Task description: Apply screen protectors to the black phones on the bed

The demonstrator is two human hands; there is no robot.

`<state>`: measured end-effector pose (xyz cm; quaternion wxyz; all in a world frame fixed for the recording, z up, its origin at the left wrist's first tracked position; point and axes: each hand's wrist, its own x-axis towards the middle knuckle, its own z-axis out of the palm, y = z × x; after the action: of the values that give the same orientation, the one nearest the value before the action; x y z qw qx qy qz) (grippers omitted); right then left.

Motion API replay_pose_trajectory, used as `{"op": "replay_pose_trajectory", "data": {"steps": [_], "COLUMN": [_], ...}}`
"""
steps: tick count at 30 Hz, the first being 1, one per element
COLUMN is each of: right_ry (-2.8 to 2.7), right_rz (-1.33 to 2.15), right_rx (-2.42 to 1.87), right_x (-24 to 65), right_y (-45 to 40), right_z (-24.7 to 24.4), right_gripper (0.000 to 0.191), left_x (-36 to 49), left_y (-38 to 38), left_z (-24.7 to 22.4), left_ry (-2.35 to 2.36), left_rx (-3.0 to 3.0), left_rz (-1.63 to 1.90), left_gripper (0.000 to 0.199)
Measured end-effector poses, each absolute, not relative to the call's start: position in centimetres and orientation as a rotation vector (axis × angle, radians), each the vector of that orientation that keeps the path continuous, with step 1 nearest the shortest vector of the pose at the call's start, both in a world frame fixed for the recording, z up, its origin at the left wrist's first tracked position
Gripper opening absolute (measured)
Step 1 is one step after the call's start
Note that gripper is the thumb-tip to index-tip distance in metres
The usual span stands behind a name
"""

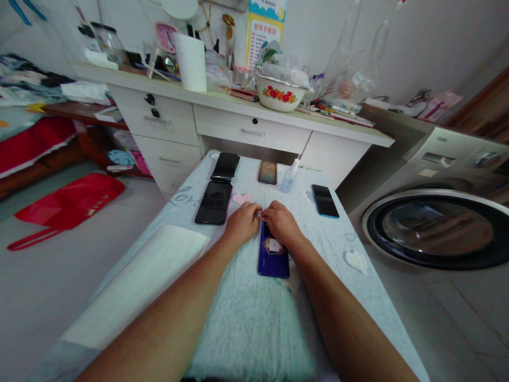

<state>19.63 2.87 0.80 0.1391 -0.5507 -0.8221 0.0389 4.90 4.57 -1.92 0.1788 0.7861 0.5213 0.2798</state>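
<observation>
A blue phone (273, 266) lies back side up on the cloth-covered table, a white patch and a printed picture on its back. My right hand (283, 224) rests over its upper end, fingers curled and pressed together. Just left of that end, my left hand (242, 223) has thumb and fingertips pinched, close against the right fingertips. Whatever sits between the fingertips is hidden or too small to make out. Left of my hands lies a dark phone (214, 202), with another black phone or stack of phones (225, 166) behind it.
Farther back are a brown patterned card-like stack (268, 172) and a clear spray bottle (288, 179). A blue-edged phone (325, 200) lies at right. A pale folded sheet (139, 286) covers the table's left side. A white desk (254, 124) and washing machine (441, 180) stand beyond.
</observation>
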Motion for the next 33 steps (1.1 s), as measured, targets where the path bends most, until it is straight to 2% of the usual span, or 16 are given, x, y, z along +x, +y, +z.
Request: {"op": "replay_pose_trajectory", "data": {"steps": [10, 33], "right_ry": [-2.343, -2.348], "right_rz": [0.007, 0.06], "right_rx": [-1.723, -1.747], "right_x": [19.8, 20.1], "right_y": [3.8, 3.7], "right_z": [-0.2, 0.2], "right_gripper": [0.024, 0.025], "left_x": [4.8, 4.9], "left_y": [4.5, 4.4], "left_z": [-1.8, -1.8], "left_ry": [1.463, 1.484], "left_rx": [2.217, 2.231], "left_rz": [0.785, 0.76], "left_gripper": [0.027, 0.025]}}
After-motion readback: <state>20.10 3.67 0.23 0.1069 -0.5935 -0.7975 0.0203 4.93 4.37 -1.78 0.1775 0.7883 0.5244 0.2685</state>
